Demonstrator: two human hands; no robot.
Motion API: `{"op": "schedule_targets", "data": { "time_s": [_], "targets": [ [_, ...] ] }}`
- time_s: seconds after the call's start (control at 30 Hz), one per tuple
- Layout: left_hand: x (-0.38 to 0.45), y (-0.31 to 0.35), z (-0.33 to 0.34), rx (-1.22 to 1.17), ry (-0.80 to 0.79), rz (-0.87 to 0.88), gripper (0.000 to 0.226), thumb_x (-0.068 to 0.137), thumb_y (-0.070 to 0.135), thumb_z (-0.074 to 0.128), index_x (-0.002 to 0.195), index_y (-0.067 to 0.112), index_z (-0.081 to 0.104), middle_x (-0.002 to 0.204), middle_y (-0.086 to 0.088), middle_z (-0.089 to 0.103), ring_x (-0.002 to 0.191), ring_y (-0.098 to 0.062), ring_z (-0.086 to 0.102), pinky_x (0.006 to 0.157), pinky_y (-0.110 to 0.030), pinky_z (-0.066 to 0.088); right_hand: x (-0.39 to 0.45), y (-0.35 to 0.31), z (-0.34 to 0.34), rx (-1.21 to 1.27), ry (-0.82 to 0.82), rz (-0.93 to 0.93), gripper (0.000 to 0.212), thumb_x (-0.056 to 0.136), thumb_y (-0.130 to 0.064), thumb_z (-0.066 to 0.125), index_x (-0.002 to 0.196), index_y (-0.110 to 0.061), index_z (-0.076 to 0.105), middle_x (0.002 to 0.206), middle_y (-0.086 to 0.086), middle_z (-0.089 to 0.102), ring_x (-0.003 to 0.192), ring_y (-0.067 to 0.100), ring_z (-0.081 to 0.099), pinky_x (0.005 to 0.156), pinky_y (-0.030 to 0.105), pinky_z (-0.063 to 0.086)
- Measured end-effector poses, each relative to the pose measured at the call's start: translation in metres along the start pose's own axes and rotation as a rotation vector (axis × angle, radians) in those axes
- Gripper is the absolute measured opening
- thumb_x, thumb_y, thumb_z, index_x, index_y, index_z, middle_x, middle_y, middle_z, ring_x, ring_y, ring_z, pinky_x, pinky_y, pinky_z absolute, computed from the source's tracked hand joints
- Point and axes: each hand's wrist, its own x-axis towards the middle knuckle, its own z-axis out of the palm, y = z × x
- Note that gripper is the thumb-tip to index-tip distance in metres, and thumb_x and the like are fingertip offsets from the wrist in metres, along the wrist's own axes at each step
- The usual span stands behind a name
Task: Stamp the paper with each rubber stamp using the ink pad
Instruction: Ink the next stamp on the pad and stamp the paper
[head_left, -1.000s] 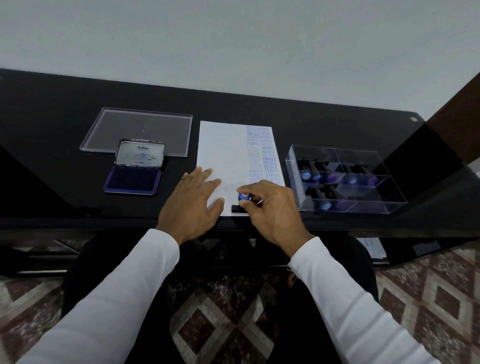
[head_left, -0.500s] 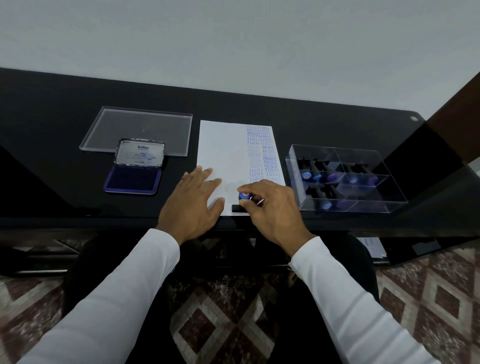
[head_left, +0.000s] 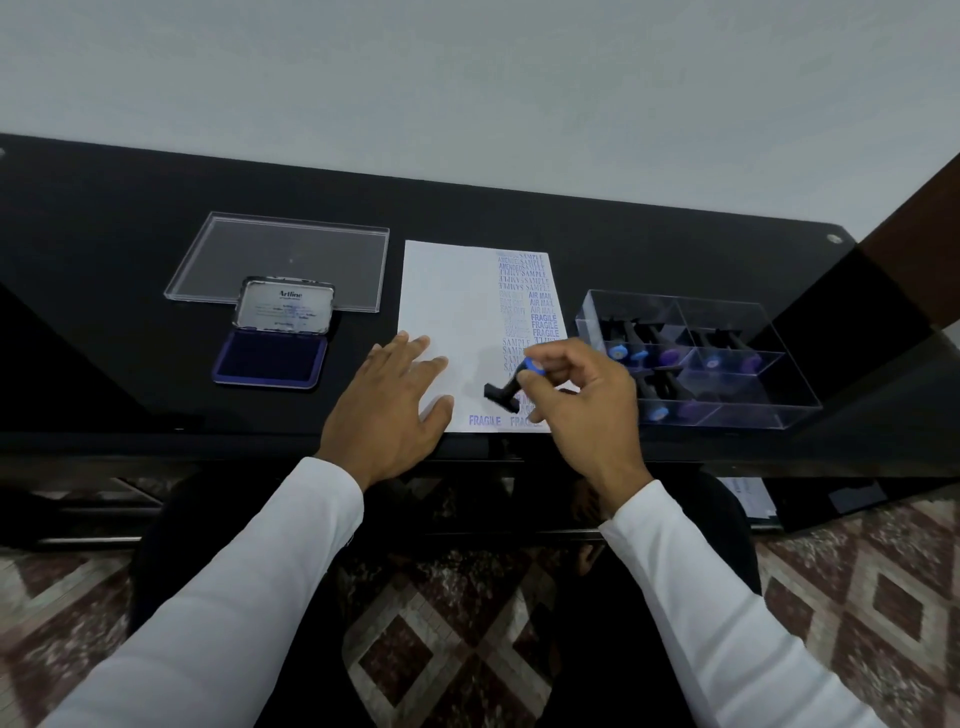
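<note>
A white sheet of paper (head_left: 452, 301) lies on the black table, its right side covered with blue stamped words. My left hand (head_left: 389, 405) rests flat on the paper's lower left part. My right hand (head_left: 576, 405) pinches a black rubber stamp (head_left: 503, 394) with a blue cap; the stamp is tilted and lifted just above the paper's lower edge. Two fresh "FRAGILE" prints (head_left: 484, 421) show along the bottom edge. The open ink pad (head_left: 270, 358) with its blue pad sits to the left of the paper.
A clear plastic lid (head_left: 291, 254) lies behind the ink pad. A clear compartment box (head_left: 727, 332) with several more stamps stands right of the paper. The table's front edge runs just below my hands, with a patterned floor beneath.
My right hand has lifted and tilted the stamp up off the paper's bottom edge, uncovering a fresh FRAGILE print. The left hand has stayed on the paper.
</note>
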Motion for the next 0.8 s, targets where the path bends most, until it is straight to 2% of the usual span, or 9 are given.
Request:
{"op": "schedule_targets", "data": {
  "time_s": [0.13,0.23,0.43,0.8],
  "targets": [
    [0.0010,-0.0016,0.0018,0.003,0.008,0.004,0.054,0.100,0.047,0.045,0.148,0.022,0.049,0.164,-0.002,0.030,0.155,-0.020,0.014,0.127,-0.038,0.007,-0.0041,-0.0051,0.0014,0.126,0.165,0.135,0.016,0.081,-0.002,0.067,0.088,-0.016,0.070,0.079,0.005,0.069,0.068,0.030,0.067,0.048,0.030,0.053],
    [0.0013,-0.0014,0.0029,0.005,0.008,0.008,0.053,0.101,0.045,0.047,0.149,0.022,0.049,0.164,-0.001,0.030,0.155,-0.020,0.013,0.127,-0.038,0.006,-0.0072,-0.0046,0.0056,0.198,0.224,0.191,0.015,0.081,0.001,0.064,0.087,-0.013,0.068,0.078,0.010,0.068,0.064,0.030,0.067,0.046,0.027,0.050],
    [0.0020,-0.0008,0.0015,0.017,-0.004,0.002,0.058,0.098,0.049,0.041,0.148,0.022,0.049,0.164,-0.003,0.030,0.155,-0.021,0.015,0.127,-0.040,0.008,-0.0076,-0.0016,0.0080,0.208,0.250,0.219,0.016,0.081,0.001,0.063,0.084,-0.014,0.067,0.074,0.009,0.067,0.058,0.025,0.067,0.046,0.028,0.050],
    [0.0029,0.0031,-0.0014,-0.002,-0.007,-0.023,0.057,0.096,0.048,0.044,0.146,0.021,0.052,0.163,-0.002,0.033,0.155,-0.020,0.016,0.127,-0.039,0.009,-0.0074,0.0007,0.0065,0.202,0.266,0.227,0.015,0.081,0.000,0.064,0.085,-0.014,0.067,0.077,0.011,0.067,0.058,0.026,0.067,0.048,0.032,0.054]
  ]
}}
